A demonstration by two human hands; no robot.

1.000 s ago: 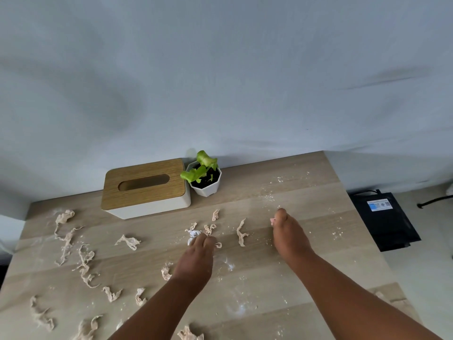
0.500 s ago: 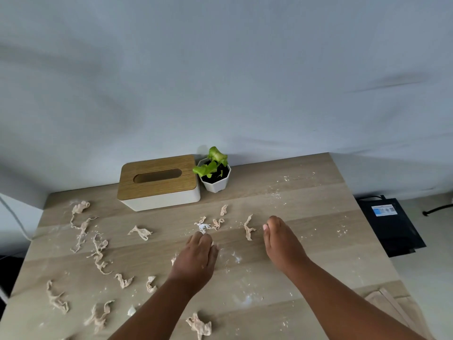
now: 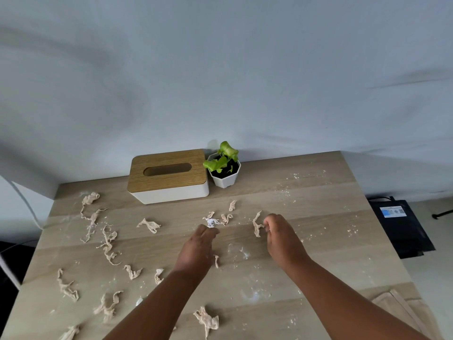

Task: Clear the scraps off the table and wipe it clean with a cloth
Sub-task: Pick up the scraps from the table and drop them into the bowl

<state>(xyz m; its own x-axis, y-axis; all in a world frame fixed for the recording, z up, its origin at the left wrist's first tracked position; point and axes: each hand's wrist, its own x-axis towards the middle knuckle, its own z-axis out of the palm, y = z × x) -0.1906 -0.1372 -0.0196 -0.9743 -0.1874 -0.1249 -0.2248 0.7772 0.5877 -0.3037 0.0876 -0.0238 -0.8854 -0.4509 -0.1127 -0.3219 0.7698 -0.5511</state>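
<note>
Scraps litter flour-dusted wooden table; right hand fingers pinch strip, left hand fingers relaxed.

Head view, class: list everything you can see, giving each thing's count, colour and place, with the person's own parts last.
table: one, light wood, fills lower frame
scraps: many, beige twisted strips, mostly left half and centre
white scrap: one, centre, just beyond left hand
crumbs: white specks, scattered right side
tissue box: one, white with wooden lid, back edge
potted plant: one, green in white pot, right of box
black device: one, on floor right of table
left hand: centre, fingers curled
right hand: pinching a beige scrap
</note>
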